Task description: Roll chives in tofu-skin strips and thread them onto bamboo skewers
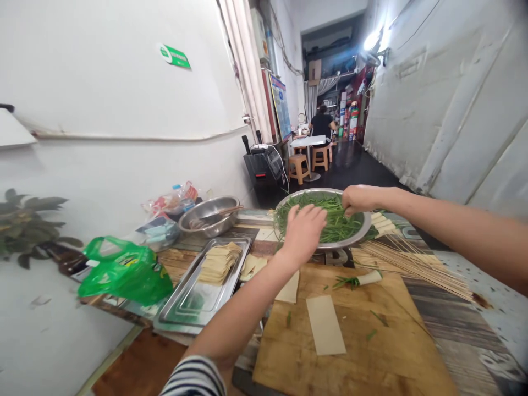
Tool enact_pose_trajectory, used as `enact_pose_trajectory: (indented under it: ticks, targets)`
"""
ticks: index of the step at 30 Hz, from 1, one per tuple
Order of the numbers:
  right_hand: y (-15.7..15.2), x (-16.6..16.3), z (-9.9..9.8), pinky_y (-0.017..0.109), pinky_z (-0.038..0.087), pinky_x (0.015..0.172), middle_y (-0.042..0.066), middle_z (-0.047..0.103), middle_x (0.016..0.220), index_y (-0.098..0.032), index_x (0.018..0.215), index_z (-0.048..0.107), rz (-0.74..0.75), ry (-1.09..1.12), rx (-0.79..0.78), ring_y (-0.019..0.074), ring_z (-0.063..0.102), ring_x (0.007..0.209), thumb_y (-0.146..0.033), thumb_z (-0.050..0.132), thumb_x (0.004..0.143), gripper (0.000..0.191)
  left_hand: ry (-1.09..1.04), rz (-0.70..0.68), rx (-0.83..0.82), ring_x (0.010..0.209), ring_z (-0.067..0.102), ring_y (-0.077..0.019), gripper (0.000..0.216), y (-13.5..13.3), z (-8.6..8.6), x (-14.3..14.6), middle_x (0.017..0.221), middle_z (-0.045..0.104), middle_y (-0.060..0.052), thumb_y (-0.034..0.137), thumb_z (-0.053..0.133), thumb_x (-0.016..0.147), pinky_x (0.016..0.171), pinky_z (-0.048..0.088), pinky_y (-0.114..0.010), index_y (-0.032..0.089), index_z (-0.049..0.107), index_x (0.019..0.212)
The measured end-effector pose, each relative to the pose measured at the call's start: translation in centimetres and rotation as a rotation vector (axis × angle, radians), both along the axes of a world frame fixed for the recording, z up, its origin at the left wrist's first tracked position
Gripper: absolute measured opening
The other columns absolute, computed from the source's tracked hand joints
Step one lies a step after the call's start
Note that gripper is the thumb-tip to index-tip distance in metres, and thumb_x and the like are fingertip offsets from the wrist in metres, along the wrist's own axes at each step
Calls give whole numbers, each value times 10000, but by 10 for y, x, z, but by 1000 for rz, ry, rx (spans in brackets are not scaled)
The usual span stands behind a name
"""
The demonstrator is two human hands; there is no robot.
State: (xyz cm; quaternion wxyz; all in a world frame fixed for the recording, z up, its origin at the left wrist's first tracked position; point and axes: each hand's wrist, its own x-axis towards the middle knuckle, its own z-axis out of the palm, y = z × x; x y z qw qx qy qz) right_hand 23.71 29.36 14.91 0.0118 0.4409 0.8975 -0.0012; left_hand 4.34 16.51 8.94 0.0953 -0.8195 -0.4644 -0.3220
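A wide steel bowl [366, 226] filled with long green chives [336, 223] stands beyond the cutting board [383, 357]. At its right side my right hand [359, 199] is closed, its fingertips down in the greens. My left hand [306, 230] is over the near left part of the bowl, fingers apart and nothing visible in them. On the board lies a flat pale sheet, like tofu skin [325, 324]. Behind it rests a rolled sheet [370, 278] with chive ends sticking out. Another pale sheet [289, 289] lies partly behind my left forearm.
Thin wooden skewers [421, 264] and more rolls [383, 224] lie right of the bowl. To the left are a metal tray [185, 312] with stacked sheets [220, 263], another steel bowl [198, 231] and a green plastic bag [124, 272]. A person [322, 122] sits far back.
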Motion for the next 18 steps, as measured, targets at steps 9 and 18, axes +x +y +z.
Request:
enact_pose_trajectory:
  ticks: [9, 18]
  targets:
    - [-55, 3, 43, 228, 254, 509, -46, 478, 462, -152, 602, 713, 193, -132, -83, 74, 297, 488, -315, 654, 763, 237, 313, -43, -354, 957, 653, -240, 294, 23, 51, 44, 994, 710, -128, 194, 394, 962, 833, 471, -320, 126, 679, 945]
    - [-77, -5, 42, 237, 274, 518, -30, 495, 460, -158, 596, 726, 86, -137, -41, 95, 406, 499, -303, 715, 682, 169, 553, -183, -432, 855, 668, -254, 226, 34, 71, 50, 913, 724, -149, 116, 499, 859, 739, 461, -294, 107, 723, 881]
